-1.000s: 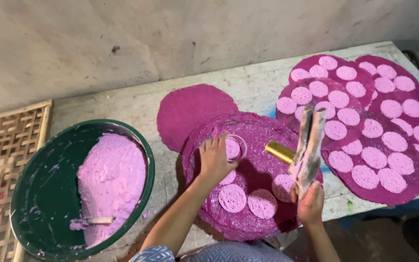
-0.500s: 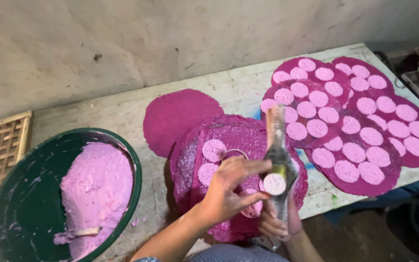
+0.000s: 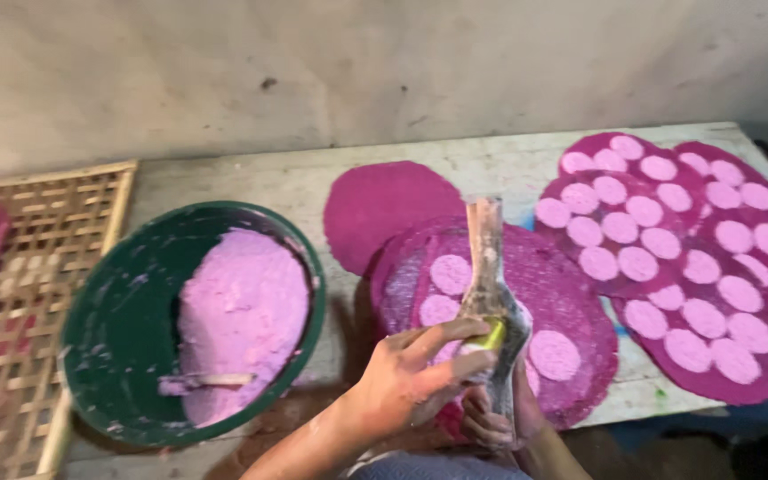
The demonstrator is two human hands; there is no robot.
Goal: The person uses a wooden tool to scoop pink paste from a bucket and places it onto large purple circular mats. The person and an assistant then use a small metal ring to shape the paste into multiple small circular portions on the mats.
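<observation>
A pale worktable (image 3: 251, 182) stands against a bare wall, seen from above. At the far left lies a slatted bamboo rack (image 3: 42, 267). Beside it sits a big dark green basin (image 3: 108, 329) half filled with pale pink dough (image 3: 242, 311), a small scraper (image 3: 202, 382) resting in it. To the right, round magenta mats (image 3: 384, 200) overlap across the table, most dotted with flattened pink discs (image 3: 620, 227). At the near edge the person's right hand (image 3: 491, 418) is closed around the lower end of a long, dough-caked press tool (image 3: 488, 284), held upright over the nearest mat. The left hand (image 3: 415, 373) curls against the tool's middle, fingertips (image 3: 477, 360) pinching at a yellowish part (image 3: 493, 336) there; whether a pink disc is under them cannot be told. To do this well, the right hand should probably hold the tool steady while the left works lightly, so that soft dough comes away whole and lands on a bare patch of mat, apart from its neighbours.
</observation>
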